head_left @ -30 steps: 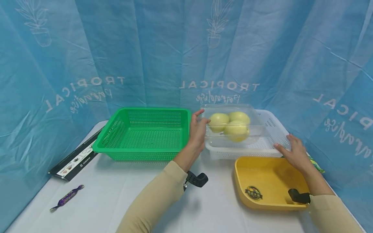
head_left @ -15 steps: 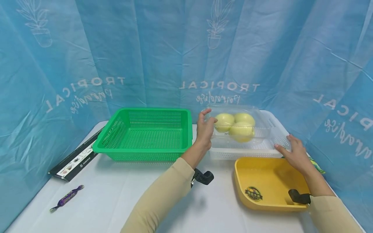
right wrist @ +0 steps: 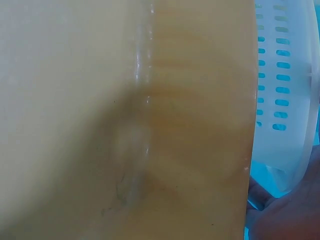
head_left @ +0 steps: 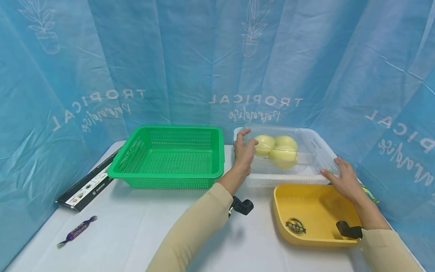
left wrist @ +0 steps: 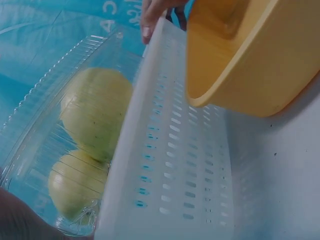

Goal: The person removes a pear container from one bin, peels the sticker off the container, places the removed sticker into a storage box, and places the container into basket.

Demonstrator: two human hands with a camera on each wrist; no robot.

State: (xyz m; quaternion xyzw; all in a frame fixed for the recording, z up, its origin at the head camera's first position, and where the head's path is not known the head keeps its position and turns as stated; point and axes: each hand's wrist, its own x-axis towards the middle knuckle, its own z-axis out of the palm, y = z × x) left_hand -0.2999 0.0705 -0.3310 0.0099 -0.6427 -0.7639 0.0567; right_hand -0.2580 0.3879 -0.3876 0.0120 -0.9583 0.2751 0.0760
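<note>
My left hand (head_left: 244,153) holds the left end of a clear plastic box (head_left: 304,149) with yellow-green round fruits (head_left: 283,154) inside. The box is within the outline of the white slotted basket (head_left: 278,180); whether it touches the basket floor cannot be told. In the left wrist view, two of the fruits (left wrist: 97,112) show through the ribbed plastic, beside the basket wall (left wrist: 170,150). My right hand (head_left: 344,176) grips the basket's right front rim, thumb inside and fingers outside. In the right wrist view only part of that hand (right wrist: 290,212) shows, by the basket's corner.
A yellow tub (head_left: 316,211) stands in front of the white basket, under my right forearm. To the left are a green basket (head_left: 170,181), a flat black-and-white box (head_left: 88,189) and a purple wrapped candy (head_left: 77,231). A blue curtain (head_left: 190,75) hangs behind.
My left hand has moved right and slightly down, bringing the clear box with its fruits further into the white basket. My right hand has stayed on the rim.
</note>
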